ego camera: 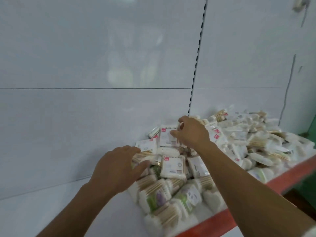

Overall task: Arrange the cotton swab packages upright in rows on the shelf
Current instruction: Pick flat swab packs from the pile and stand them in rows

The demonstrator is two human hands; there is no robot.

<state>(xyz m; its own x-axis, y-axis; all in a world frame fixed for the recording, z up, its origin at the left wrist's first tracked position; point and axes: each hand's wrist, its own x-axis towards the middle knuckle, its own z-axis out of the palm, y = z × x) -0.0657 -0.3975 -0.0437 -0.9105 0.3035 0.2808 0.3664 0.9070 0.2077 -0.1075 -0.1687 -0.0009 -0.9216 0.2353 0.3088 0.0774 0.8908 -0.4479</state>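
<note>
cotton swab packages (172,168) heaped on a white shelf (68,211)
an upright package (166,136) is pinched by fingers of the right hand (193,132); fingers of the left hand (118,168) are laid spread on the heap.

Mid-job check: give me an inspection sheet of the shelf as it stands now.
Surface: white shelf with red front edge.
Job's things: cotton swab packages heaped on the right, no rows; one package held upright near the back panel.
Clutter: nothing seen.
Hands: left hand lies open on the heap's left edge; right hand pinches that package.
Cables: thin grey line down the right wall, perhaps a cable.
Surroundings: slotted upright, green wall at right.
</note>
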